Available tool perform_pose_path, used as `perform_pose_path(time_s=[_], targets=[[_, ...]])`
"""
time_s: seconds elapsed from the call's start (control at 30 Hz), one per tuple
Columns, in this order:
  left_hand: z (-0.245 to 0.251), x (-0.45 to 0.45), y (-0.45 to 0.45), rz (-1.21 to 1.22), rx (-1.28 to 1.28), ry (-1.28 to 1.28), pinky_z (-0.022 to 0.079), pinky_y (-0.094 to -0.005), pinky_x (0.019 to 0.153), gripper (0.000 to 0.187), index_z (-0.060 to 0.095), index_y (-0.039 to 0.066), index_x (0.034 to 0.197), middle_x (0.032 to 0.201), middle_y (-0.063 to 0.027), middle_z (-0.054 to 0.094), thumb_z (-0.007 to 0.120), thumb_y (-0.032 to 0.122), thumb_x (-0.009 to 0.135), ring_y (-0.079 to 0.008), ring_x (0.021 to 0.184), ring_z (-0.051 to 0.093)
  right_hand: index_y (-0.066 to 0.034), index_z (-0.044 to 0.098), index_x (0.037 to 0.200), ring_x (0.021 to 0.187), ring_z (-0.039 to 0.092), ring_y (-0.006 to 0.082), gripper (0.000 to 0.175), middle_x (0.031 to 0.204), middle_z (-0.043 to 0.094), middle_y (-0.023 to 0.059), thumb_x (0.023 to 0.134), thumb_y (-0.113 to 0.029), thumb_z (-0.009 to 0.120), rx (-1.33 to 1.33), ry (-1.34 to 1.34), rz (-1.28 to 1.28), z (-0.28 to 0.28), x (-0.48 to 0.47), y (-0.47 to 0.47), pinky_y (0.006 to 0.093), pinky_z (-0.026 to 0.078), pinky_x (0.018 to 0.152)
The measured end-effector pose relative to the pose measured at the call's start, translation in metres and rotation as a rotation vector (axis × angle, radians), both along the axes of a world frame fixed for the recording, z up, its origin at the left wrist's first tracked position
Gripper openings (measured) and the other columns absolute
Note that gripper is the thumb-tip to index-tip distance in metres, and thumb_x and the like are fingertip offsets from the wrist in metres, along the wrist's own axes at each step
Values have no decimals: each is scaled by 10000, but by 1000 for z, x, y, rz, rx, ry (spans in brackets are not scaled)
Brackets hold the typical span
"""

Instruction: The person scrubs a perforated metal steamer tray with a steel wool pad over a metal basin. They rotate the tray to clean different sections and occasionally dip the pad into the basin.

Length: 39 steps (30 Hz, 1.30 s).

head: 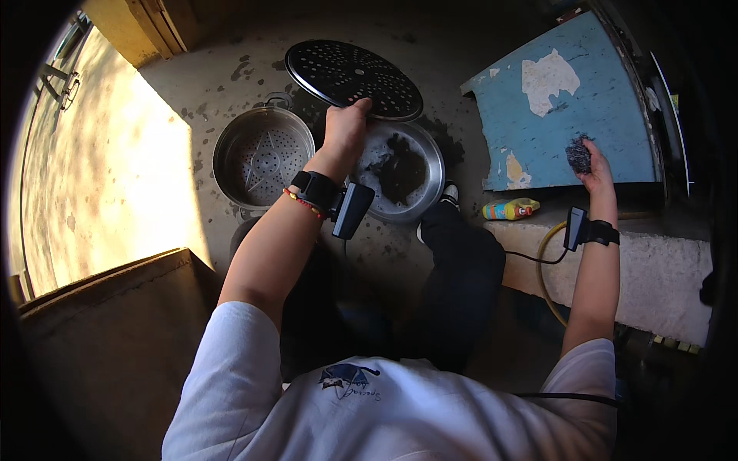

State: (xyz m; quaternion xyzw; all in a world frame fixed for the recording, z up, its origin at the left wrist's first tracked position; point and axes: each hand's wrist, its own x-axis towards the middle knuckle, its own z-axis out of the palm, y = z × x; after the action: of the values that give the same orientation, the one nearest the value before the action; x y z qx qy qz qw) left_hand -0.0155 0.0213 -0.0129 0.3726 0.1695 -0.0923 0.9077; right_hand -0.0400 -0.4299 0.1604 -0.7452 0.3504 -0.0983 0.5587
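My left hand (345,127) grips the near edge of a round perforated metal steamer plate (357,74), tilted above the floor. Partly beneath it stands a metal basin (436,173) of dark, sudsy water. To the left of the basin is a metal steamer pot (219,164) with a perforated bottom and a side handle. Far to the right, my right hand (598,167) pinches a steel wool scrubber (578,154) in front of the worn blue panel (501,127); whether it touches the panel I cannot tell.
A yellow plastic bottle (510,209) lies on a concrete ledge (657,271) at right, near a yellow hose (542,253). Wet spots mark the concrete floor (230,75). A low wall (115,311) stands at left by the sunlit ground (127,173). Cables hang from both wrist devices.
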Motion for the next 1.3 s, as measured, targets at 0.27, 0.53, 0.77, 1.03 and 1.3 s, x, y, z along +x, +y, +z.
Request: perform_pose_path(time_s=[0.27,0.53,0.77,1.03,1.3], targets=[[-20,-12,21,-299,259,-37,554,-381,706,220,535,-115,980,919,-184,616,495,13,806,-304,819,641,-79,531,1140,870,586,143,375,1003,604,36,793,-220,525,-65,17,142,197,-182,87,266,472,702],[-22,-27,3,-376,167,117,546,-422,761,239,535,-78,1041,1000,-162,610,545,34,831,-283,855,637,-45,556,1080,786,597,109,265,894,621,37,820,-84,582,127,143,584,-9,-69,157,248,479,694],[-60,-29,27,-288,-52,208,495,-436,860,312,487,-10,1176,1125,-124,569,503,168,921,-268,989,584,-36,583,1040,729,569,145,310,858,612,53,737,-98,606,312,460,450,-352,-32,128,290,459,656],[-109,-29,18,-307,-41,338,381,-477,982,419,373,46,1308,1310,-130,438,395,286,964,-274,1197,439,-101,494,1153,949,544,400,428,1057,517,212,798,-280,653,-702,322,492,-475,-22,151,456,464,806],[-186,-36,-13,-351,-72,325,303,-430,1045,500,324,33,1347,1362,-130,394,403,336,957,-275,1257,368,-42,520,1120,931,565,382,416,1061,556,165,752,-161,674,-774,440,815,-472,-25,157,437,480,801]])
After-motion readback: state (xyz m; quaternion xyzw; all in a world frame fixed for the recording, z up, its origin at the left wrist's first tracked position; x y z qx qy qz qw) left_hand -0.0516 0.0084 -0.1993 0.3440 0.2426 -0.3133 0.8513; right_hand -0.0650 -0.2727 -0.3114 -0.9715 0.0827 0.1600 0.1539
